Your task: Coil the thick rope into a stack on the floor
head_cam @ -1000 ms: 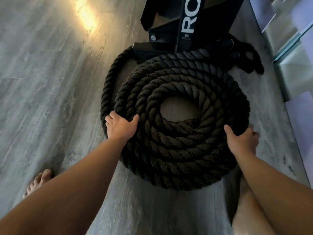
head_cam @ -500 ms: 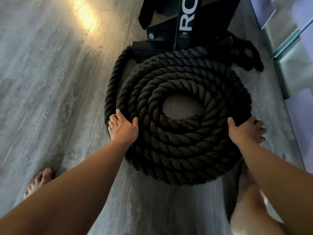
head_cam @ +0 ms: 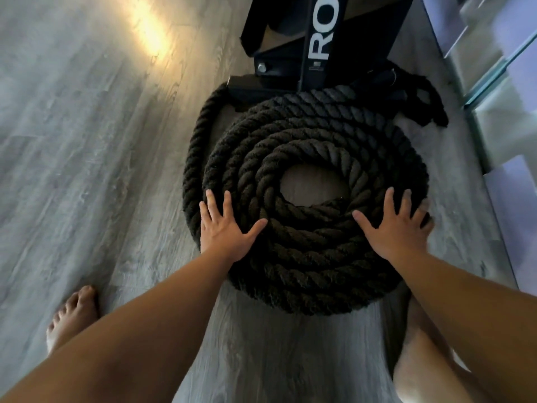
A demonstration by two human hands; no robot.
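The thick black rope (head_cam: 313,257) lies coiled in a round stack on the grey wood floor (head_cam: 87,170), with a bare hole in its middle. One outer strand bulges away from the coil on the left side. My left hand (head_cam: 225,226) rests flat on the coil's left edge, fingers spread. On the right edge my right hand (head_cam: 396,225) lies flat too, fingers apart. Neither hand grips the rope.
A black metal rack base (head_cam: 319,45) with white letters stands just behind the coil. Black straps (head_cam: 418,91) lie at the back right. Glass panels (head_cam: 499,82) run along the right. My bare left foot (head_cam: 72,312) is at lower left.
Both hands let go of the coil's outer edges and now lie flat and spread on top of it. The coil has shifted slightly toward the rack.
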